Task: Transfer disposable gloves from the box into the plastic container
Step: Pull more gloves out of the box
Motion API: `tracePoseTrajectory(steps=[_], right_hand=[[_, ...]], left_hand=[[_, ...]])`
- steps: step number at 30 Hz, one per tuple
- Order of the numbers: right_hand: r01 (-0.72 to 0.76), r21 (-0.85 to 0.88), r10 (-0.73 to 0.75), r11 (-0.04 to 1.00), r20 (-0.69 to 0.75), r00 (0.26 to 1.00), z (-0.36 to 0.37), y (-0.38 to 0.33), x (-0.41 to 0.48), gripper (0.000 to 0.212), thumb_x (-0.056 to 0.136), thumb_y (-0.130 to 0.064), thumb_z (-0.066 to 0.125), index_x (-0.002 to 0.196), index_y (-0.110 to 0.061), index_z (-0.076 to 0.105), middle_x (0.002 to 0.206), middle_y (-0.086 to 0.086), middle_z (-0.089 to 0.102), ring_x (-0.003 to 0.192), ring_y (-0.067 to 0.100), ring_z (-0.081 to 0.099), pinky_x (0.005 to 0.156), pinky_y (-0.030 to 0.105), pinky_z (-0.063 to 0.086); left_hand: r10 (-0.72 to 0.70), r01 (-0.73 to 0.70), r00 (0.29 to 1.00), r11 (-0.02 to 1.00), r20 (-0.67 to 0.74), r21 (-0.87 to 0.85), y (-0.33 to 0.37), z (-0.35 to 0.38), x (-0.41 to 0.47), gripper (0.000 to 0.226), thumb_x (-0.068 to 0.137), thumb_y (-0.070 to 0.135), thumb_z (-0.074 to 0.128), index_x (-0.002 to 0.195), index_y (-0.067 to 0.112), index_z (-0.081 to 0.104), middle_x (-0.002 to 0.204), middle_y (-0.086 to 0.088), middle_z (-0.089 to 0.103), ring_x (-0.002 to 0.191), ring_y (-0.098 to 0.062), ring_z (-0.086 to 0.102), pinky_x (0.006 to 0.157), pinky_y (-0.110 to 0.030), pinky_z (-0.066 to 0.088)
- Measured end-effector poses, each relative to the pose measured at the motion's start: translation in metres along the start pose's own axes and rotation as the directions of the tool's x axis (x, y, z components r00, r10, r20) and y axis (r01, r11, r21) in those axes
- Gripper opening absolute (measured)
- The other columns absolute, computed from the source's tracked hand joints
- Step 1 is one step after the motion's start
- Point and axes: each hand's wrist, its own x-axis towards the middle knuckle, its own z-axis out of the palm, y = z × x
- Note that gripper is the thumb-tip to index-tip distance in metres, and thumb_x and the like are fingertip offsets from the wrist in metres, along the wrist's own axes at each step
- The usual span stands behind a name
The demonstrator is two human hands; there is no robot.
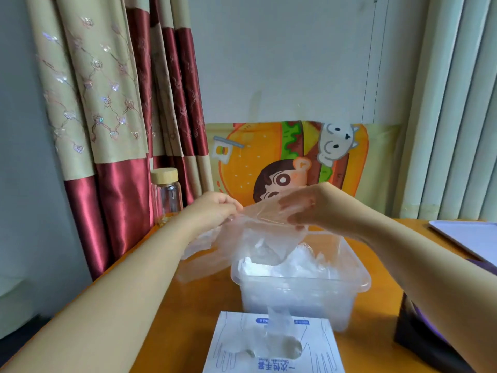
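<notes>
Two hands hold one clear glove [266, 227] stretched between them, long axis 9-to-3. Left hand [215, 208] pinches the 9 o'clock end; right hand [312, 208] grips the 3 o'clock end, fingers curled. We note the container [295, 279] just below, toward 6 o'clock.

Seen from up on the head, looking forward and a bit down. Only one view. Wide and very close: table [193, 313] filling the lower half of the frame, glove box [234, 345] cut off at the bottom edge, wall [269, 63] and curtain [107, 117] across the top.
</notes>
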Motion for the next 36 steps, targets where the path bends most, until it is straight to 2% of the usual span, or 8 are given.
tracePoseTrajectory(steps=[4, 7, 11, 17, 21, 28, 32, 36], right_hand=[[-0.185, -0.027, 0.186, 0.982, 0.094, 0.978, 0.006, 0.034, 0.007, 0.052, 0.076, -0.013, 0.073, 0.125, -0.022, 0.061, 0.118, -0.011, 0.065, 0.082, 0.001, 0.067, 0.083, 0.017, 0.051], [-0.269, -0.174, 0.3, 0.947, 0.188, 0.935, 0.02, 0.06, 0.01, 0.065, 0.074, -0.02, 0.078, 0.134, -0.017, 0.054, 0.129, -0.004, 0.06, 0.108, 0.013, 0.061, 0.098, 0.026, 0.045], [-0.263, -0.393, 0.391, 0.881, 0.292, 0.873, 0.037, 0.08, 0.01, 0.075, 0.074, -0.026, 0.079, 0.139, -0.013, 0.045, 0.135, 0.001, 0.055, 0.117, 0.021, 0.055, 0.099, 0.03, 0.044], [-0.062, -0.759, 0.563, 0.648, 0.423, 0.71, 0.056, 0.095, 0.019, 0.061, 0.083, -0.026, 0.072, 0.134, -0.005, 0.047, 0.137, 0.008, 0.05, 0.12, 0.025, 0.051, 0.105, 0.035, 0.041], [0.032, -0.865, 0.681, 0.501, 0.417, 0.602, 0.067, 0.097, 0.021, 0.059, 0.09, -0.034, 0.061, 0.141, -0.014, 0.039, 0.15, 0.006, 0.032, 0.142, 0.029, 0.02, 0.113, 0.054, 0.009], [0.032, -0.921, 0.634, 0.389, 0.293, 0.716, 0.073, 0.105, 0.013, 0.055, 0.089, -0.045, 0.057, 0.137, -0.02, 0.045, 0.147, 0.012, 0.033, 0.139, 0.032, 0.021, 0.113, 0.053, 0.003], [-0.011, -0.888, 0.576, 0.459, 0.288, 0.765, 0.04, 0.089, 0.011, 0.082, 0.069, -0.069, 0.064, 0.137, -0.029, 0.047, 0.139, 0.005, 0.039, 0.133, 0.03, 0.025, 0.109, 0.055, 0.012], [-0.058, -0.734, 0.266, 0.677, 0.171, 0.949, 0.013, 0.062, -0.005, 0.052, 0.079, -0.058, 0.063, 0.124, -0.032, 0.059, 0.115, -0.002, 0.049, 0.118, 0.022, 0.04, 0.097, 0.04, 0.032]], left_hand=[[0.232, -0.131, 0.862, 0.961, -0.45, 0.245, -0.007, 0.004, 0.015, 0.019, 0.095, 0.012, 0.051, 0.101, 0.026, 0.063, 0.108, 0.011, 0.061, 0.095, -0.013, 0.059, 0.081, -0.029, 0.05], [0.566, -0.505, 0.815, 0.8, -0.127, 0.324, 0.008, 0.031, 0.004, 0.024, 0.095, 0.013, 0.052, 0.111, 0.025, 0.066, 0.109, 0.014, 0.059, 0.096, -0.002, 0.055, 0.083, -0.012, 0.042], [0.252, -0.492, 0.831, 0.749, 0.496, 0.444, 0.006, 0.081, 0.012, 0.033, 0.095, 0.03, 0.055, 0.128, 0.029, 0.06, 0.13, 0.01, 0.059, 0.112, -0.007, 0.054, 0.091, -0.024, 0.044], [-0.2, -0.365, 0.802, 0.582, 0.563, 0.727, -0.01, 0.125, 0.04, 0.066, 0.092, 0.04, 0.059, 0.149, 0.022, 0.032, 0.153, -0.001, 0.034, 0.137, -0.027, 0.036, 0.11, -0.039, 0.036], [-0.354, -0.383, 0.73, 0.497, 0.585, 0.779, -0.021, 0.14, 0.053, 0.05, 0.096, 0.025, 0.052, 0.142, 0.008, 0.041, 0.139, -0.009, 0.048, 0.11, -0.027, 0.049, 0.097, -0.035, 0.043], [-0.411, -0.298, 0.702, 0.572, 0.582, 0.764, -0.014, 0.137, 0.049, 0.041, 0.101, 0.018, 0.04, 0.137, 0.001, 0.046, 0.131, -0.014, 0.051, 0.099, -0.021, 0.042, 0.085, -0.032, 0.038], [-0.37, -0.155, 0.679, 0.772, 0.634, 0.616, -0.003, 0.111, 0.047, 0.067, 0.087, 0.05, 0.062, 0.137, 0.007, 0.048, 0.131, -0.004, 0.058, 0.112, -0.018, 0.059, 0.097, -0.03, 0.047], [-0.225, -0.09, 0.775, 0.886, 0.59, 0.456, 0.007, 0.081, 0.036, 0.055, 0.093, 0.039, 0.057, 0.139, 0.01, 0.048, 0.14, 0.001, 0.051, 0.105, -0.011, 0.064, 0.095, -0.026, 0.05]])
